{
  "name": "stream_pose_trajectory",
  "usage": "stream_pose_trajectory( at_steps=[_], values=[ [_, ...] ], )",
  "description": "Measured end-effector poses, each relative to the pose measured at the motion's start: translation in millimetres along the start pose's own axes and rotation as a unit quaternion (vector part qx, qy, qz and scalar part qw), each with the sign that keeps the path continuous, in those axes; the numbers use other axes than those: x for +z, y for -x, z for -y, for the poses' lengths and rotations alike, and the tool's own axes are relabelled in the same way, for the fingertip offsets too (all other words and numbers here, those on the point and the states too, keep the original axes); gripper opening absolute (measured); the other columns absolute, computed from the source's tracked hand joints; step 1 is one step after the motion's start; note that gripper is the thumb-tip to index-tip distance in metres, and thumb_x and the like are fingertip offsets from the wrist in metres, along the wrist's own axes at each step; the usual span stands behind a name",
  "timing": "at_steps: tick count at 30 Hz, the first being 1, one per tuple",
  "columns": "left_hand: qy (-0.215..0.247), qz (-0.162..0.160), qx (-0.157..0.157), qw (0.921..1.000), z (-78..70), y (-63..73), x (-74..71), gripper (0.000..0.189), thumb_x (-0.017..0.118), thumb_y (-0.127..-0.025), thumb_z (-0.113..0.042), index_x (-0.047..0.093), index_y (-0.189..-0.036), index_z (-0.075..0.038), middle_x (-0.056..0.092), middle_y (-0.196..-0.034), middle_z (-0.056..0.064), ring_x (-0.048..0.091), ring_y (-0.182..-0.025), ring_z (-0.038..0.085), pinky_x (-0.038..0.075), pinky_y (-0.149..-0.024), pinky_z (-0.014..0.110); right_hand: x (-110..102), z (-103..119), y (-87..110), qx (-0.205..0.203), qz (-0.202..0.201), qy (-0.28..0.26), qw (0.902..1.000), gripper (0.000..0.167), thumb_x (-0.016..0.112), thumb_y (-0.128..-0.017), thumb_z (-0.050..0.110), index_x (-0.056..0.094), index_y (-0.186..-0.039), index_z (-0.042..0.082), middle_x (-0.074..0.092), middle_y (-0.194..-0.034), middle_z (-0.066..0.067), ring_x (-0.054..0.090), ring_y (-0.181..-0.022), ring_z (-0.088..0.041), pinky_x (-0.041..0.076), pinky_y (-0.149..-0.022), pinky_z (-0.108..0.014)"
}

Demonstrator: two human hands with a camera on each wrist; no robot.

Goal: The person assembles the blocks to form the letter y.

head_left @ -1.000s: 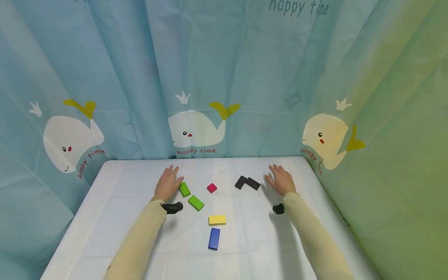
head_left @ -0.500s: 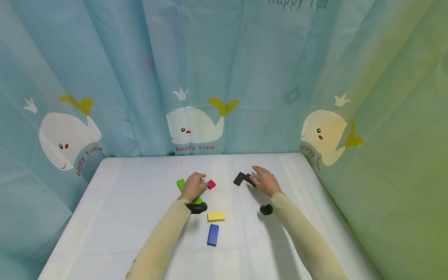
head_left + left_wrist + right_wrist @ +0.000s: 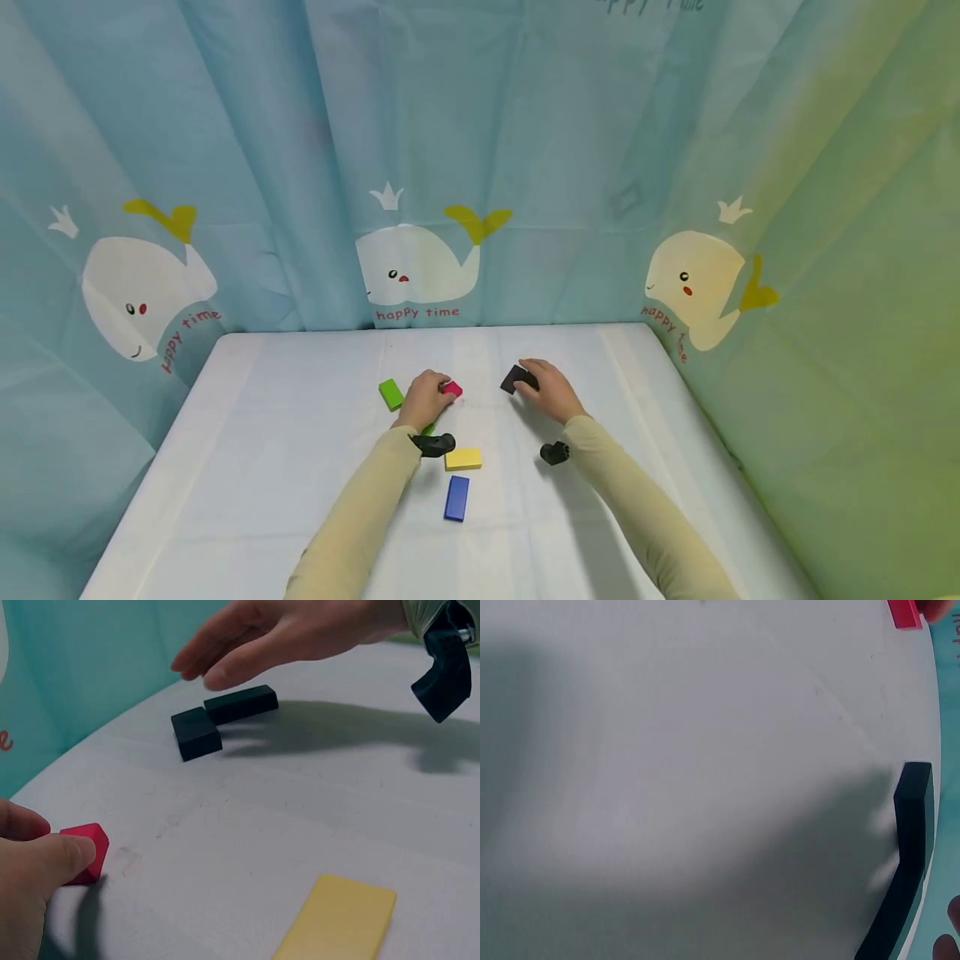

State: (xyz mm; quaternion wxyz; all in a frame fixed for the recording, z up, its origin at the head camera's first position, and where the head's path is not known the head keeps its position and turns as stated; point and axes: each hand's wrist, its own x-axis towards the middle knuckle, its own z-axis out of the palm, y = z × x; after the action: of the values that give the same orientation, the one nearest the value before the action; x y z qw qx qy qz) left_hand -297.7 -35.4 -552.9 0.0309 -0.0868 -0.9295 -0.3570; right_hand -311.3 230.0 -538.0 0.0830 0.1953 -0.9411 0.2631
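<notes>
My left hand (image 3: 424, 402) pinches a small red block (image 3: 453, 389) between thumb and fingers. In the left wrist view the thumb lies against the near side of the red block (image 3: 100, 851). My right hand (image 3: 553, 393) hovers just above two black rectangular blocks (image 3: 513, 379), fingers loosely bent and apart from them. Seen from the left wrist, one black block (image 3: 196, 735) lies at an angle against the other black block (image 3: 244, 704). The right wrist view catches only fingertips (image 3: 946, 949) beside the dark blocks (image 3: 912, 825).
A green block (image 3: 391, 394) lies left of my left hand; a second green block (image 3: 429, 429) is mostly hidden under that wrist. Nearer me are a yellow block (image 3: 463, 459) and a blue block (image 3: 457, 498) on the white table (image 3: 247, 467). A whale-print curtain (image 3: 562, 167) borders the table.
My left hand has moved right, from beside the green blocks to the red block, and now pinches it. My right hand has moved left to above the black blocks.
</notes>
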Motion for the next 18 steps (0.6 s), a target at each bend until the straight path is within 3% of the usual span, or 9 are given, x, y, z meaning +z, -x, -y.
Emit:
stream_pose_trajectory(
  at_steps=[9,14,18],
  values=[
    [0.002,0.004,0.014,0.9999,1.0,-1.3,5.6,0.03,0.075,-0.087,-0.01,0.07,-0.114,0.001,0.064,-0.104,0.013,0.059,-0.094,0.023,0.051,-0.088,0.037,13,8,4.2,0.013,-0.017,0.005,0.9998,0.046,0.07,-0.092,0.024,0.06,-0.129,-0.001,0.059,-0.127,-0.02,0.054,-0.119,-0.037,0.042,-0.101,-0.05],
    [0.013,-0.01,0.025,0.9996,-0.1,-2.2,11.4,0.031,0.075,-0.086,-0.009,0.069,-0.115,0.002,0.063,-0.104,0.015,0.059,-0.095,0.025,0.051,-0.088,0.038,18,8,3.6,0.026,-0.04,0.004,0.9989,0.045,0.071,-0.091,0.023,0.062,-0.128,-0.001,0.059,-0.126,-0.02,0.053,-0.119,-0.039,0.041,-0.101,-0.052],
    [0.046,-0.029,0.013,0.9985,-1.6,-2.8,18.7,0.027,0.075,-0.086,-0.008,0.071,-0.112,0.001,0.063,-0.101,0.013,0.059,-0.094,0.024,0.051,-0.087,0.038,22,0,3.1,0.025,-0.063,-0.001,0.9977,0.044,0.072,-0.09,0.024,0.063,-0.125,-0.001,0.06,-0.125,-0.021,0.052,-0.118,-0.04,0.04,-0.101,-0.053]
  ],
)
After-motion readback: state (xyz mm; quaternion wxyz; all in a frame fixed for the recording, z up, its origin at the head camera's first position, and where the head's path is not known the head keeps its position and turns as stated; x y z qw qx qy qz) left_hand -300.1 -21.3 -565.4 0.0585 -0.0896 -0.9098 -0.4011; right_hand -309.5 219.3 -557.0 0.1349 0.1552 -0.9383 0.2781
